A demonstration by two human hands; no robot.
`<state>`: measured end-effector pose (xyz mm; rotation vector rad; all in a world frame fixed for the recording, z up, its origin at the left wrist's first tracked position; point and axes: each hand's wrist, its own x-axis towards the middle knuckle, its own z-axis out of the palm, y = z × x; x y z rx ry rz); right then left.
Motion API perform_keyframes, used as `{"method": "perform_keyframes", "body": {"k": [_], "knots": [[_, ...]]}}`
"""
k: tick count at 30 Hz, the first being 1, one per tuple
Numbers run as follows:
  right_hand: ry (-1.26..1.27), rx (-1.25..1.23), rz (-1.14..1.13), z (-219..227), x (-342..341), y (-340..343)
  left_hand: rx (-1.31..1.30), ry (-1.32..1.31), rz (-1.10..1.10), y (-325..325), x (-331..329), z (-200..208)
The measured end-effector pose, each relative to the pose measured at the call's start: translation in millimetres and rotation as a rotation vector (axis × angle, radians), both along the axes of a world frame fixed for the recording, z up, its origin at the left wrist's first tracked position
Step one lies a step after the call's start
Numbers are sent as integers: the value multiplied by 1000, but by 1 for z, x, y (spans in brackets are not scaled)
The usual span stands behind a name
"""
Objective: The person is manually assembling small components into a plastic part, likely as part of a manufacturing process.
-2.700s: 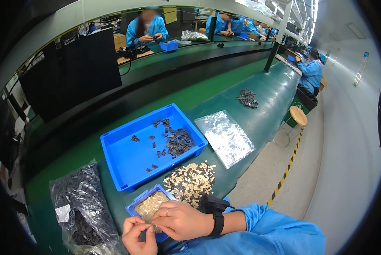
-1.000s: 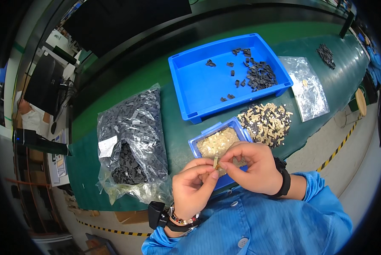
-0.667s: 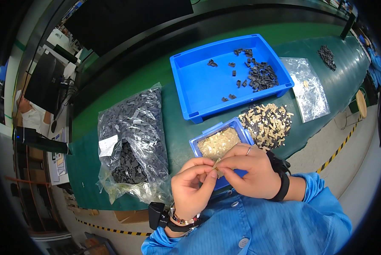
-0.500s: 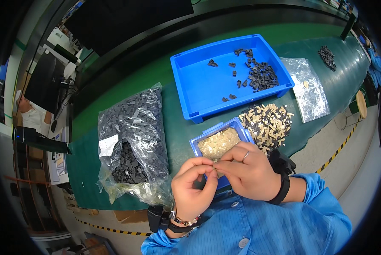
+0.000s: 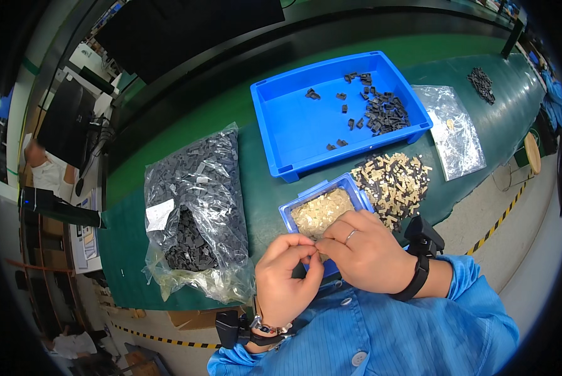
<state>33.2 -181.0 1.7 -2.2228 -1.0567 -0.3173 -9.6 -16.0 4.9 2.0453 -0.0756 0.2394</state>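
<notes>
My left hand [image 5: 286, 271] and my right hand [image 5: 370, 255] meet fingertip to fingertip over the near end of a small blue bin [image 5: 285, 214]. Each is closed in a pinch, and whatever lies between the fingertips is too small and hidden to name. Small flat beige pieces [image 5: 323, 210] fill the bin, part of which my hands cover. Just beyond my right hand, on the green mat, spreads a mixed pile of beige and black pieces [image 5: 394, 188].
A large blue tray [image 5: 281, 169] holding loose black parts [image 5: 387, 113] stands behind the bin. To the left lies a clear bag of black parts [image 5: 196, 188]. A flat clear bag [image 5: 453, 141] and a small black heap [image 5: 481, 86] are at the right.
My right hand has rolled slightly, its knuckles turning over the pinch. The left fingers have drawn in closer to it. Bin, tray and bags stay in place.
</notes>
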Motion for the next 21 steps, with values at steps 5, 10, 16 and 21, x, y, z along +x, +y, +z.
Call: {"method": "perform_keyframes", "body": {"k": [5, 10, 16, 21], "knots": [[17, 11, -19, -1, 0, 1, 27, 14, -18, 0, 3, 2], [34, 79, -71, 2, 2, -2, -12, 60, 2, 1, 1, 6], [105, 110, -161, -1, 12, -14, 42, 6, 28, 11, 1, 1], [207, 145, -113, 0, 13, -20, 205, -189, -10, 18, 2, -3]]}}
